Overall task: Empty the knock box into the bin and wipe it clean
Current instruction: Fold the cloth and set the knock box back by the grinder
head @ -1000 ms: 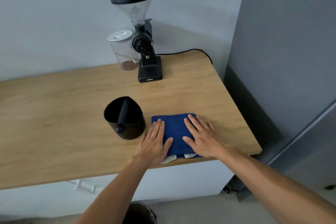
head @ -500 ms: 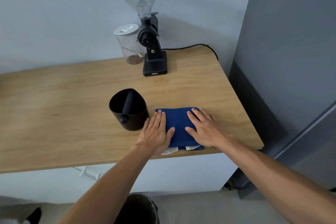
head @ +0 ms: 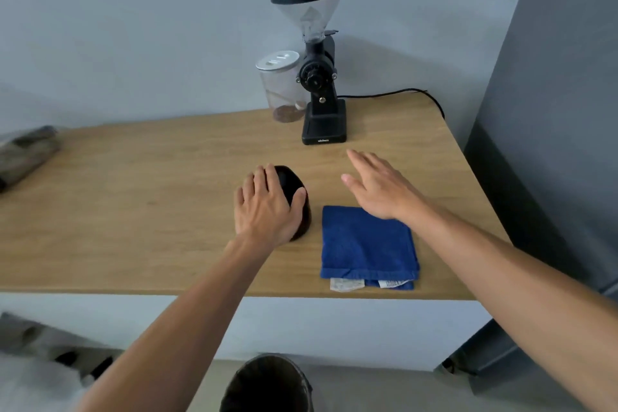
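Observation:
The black knock box (head: 294, 189) stands on the wooden counter (head: 133, 211), mostly hidden under my left hand (head: 266, 207), which is wrapped over its top and near side with the thumb on its right wall. A folded blue cloth (head: 366, 244) lies flat just right of the box, near the counter's front edge. My right hand (head: 378, 189) hovers open above the cloth's far edge, fingers spread, holding nothing. The dark round bin (head: 267, 385) sits on the floor below the counter, between my forearms.
A black coffee grinder (head: 321, 77) with a clear hopper and a glass jar (head: 282, 87) stand at the back by the wall, its cable (head: 401, 92) trailing right. A grey bundle (head: 26, 150) lies at the counter's left. A grey cabinet (head: 551, 110) borders the right.
Both hands have left the cloth. My left hand moved left onto the knock box and closed around it; my right hand lifted and moved toward the back of the counter.

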